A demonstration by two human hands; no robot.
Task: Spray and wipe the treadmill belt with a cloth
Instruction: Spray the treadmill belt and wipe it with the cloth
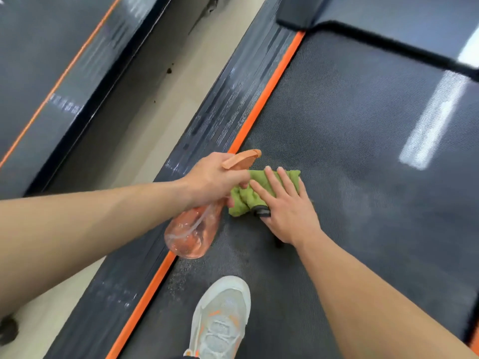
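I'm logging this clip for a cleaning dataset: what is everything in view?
treadmill belt: one, dark grey, right and middle
orange stripe: one, along the belt's left edge
side rail: one, dark grey, left of the stripe
cloth: one, green, bunched on the belt
spray bottle: one, translucent orange, over the stripe
floor: one strip, beige, left of the rail
second treadmill: one, dark, far left
shoe: one, white-grey, on the belt, bottom
left hand: one, grips the spray bottle
right hand: one, flat on the cloth
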